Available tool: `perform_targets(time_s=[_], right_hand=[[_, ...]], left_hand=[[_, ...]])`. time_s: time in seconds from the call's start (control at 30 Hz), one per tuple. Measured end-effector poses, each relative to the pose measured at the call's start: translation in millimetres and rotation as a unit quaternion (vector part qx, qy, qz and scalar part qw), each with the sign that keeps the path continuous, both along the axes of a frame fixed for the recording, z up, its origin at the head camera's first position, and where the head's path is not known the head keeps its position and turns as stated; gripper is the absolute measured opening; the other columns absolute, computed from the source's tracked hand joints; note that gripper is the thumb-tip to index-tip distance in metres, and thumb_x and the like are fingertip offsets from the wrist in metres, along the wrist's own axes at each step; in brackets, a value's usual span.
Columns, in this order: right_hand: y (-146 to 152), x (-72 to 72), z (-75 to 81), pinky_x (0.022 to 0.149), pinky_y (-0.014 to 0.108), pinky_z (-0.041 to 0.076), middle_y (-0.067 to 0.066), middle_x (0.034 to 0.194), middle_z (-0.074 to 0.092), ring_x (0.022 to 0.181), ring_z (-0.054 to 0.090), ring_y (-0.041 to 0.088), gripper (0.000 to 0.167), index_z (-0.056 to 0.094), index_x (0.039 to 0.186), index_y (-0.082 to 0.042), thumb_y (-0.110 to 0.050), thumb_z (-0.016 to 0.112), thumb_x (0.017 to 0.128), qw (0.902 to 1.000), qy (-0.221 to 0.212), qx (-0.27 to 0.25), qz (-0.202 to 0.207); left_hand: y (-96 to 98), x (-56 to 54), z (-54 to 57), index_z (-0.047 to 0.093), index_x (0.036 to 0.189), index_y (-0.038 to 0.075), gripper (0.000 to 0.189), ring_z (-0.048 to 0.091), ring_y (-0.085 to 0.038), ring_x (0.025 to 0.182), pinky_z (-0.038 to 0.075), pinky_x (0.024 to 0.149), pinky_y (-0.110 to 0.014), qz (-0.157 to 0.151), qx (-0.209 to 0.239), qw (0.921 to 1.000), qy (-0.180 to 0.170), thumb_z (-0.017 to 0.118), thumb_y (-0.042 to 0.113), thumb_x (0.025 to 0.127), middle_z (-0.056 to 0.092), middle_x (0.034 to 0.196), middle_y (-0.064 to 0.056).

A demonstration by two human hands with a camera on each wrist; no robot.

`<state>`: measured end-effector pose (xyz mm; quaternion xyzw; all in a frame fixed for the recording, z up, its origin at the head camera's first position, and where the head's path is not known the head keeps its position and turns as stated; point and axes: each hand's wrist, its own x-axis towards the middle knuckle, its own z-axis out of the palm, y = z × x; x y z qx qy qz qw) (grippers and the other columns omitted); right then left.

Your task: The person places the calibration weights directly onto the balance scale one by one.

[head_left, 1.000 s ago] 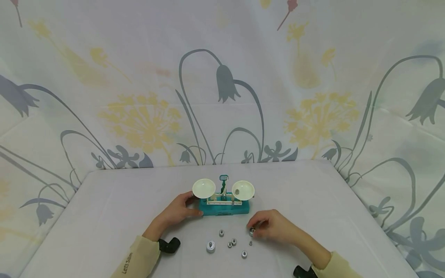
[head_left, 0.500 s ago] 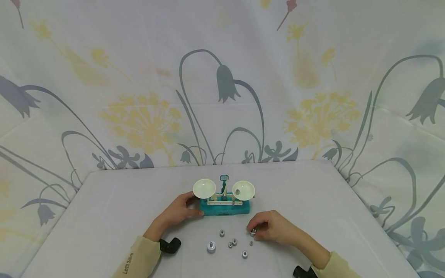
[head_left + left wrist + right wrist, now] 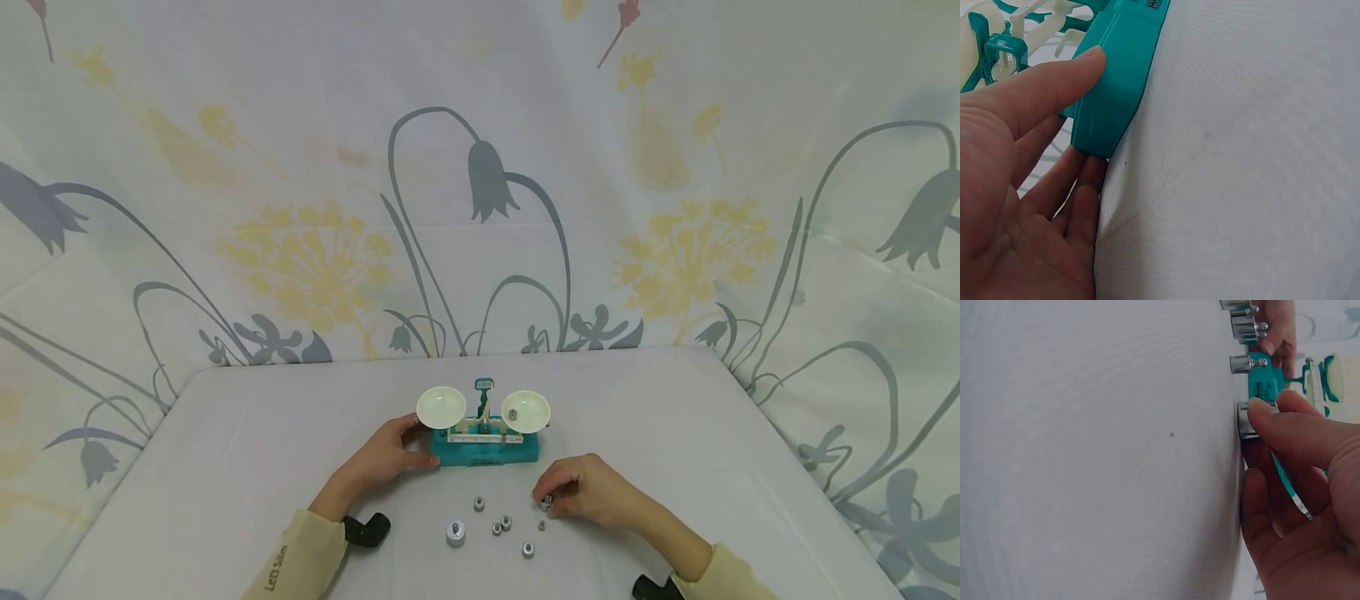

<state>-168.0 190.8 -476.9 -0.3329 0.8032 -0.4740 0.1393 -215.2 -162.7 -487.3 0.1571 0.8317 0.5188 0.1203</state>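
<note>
A small balance scale (image 3: 486,454) with a teal base and two cream pans stands on the table, one little metal weight (image 3: 512,414) lying in its right pan. At the base's left end, my left hand (image 3: 384,457) grips it; the left wrist view shows the thumb (image 3: 1079,72) on the teal front and the other fingers behind. Right of the scale's front, my right hand (image 3: 596,490) pinches a silver cylindrical weight (image 3: 1245,420) between thumb and fingers. This knobbed weight is close at the tabletop, partly hidden by the fingertips.
Several knobbed metal weights stand in front of the scale, among them a large one (image 3: 455,533), a small one (image 3: 528,549) nearer the front and a tiny one (image 3: 542,525) by the right hand. A flower-patterned curtain (image 3: 480,250) hangs behind the white table (image 3: 262,433).
</note>
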Motion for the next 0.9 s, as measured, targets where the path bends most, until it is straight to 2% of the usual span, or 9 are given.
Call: perform_targets(time_s=[0.23,0.67,0.9], right_hand=[[0.2,-0.2,0.8,0.080,0.027,0.057,0.000,0.099,0.074,0.092,0.066,0.012,0.020,0.078,0.097,-0.010,-0.003,0.081,0.078,0.9999,0.011,-0.003,-0.002],[2.6,-0.5,0.8,0.079,0.025,0.057,-0.008,0.100,0.071,0.092,0.064,0.010,0.021,0.078,0.100,-0.014,-0.005,0.080,0.081,0.9996,0.014,0.014,-0.019],[1.6,0.0,6.3,0.074,0.025,0.057,0.000,0.101,0.072,0.088,0.064,0.013,0.020,0.077,0.100,-0.010,-0.006,0.081,0.081,0.9992,0.030,0.006,-0.025]], left_hand=[[-1.1,-1.2,-1.1,0.049,0.142,-0.001,0.072,0.039,-0.039,0.139,0.031,0.115,-0.053,-0.003,-0.007,1.0000,0.006,0.083,0.013,0.080,0.047,0.149,-0.019],[0.4,-0.8,-1.8,0.052,0.140,0.000,0.067,0.043,-0.037,0.137,0.032,0.115,-0.052,-0.011,0.001,0.9999,0.007,0.082,0.012,0.081,0.052,0.144,-0.016],[0.0,-0.2,0.1,0.053,0.138,0.000,0.066,0.044,-0.037,0.136,0.032,0.115,-0.052,-0.008,0.003,1.0000,0.000,0.082,0.011,0.080,0.053,0.143,-0.015]])
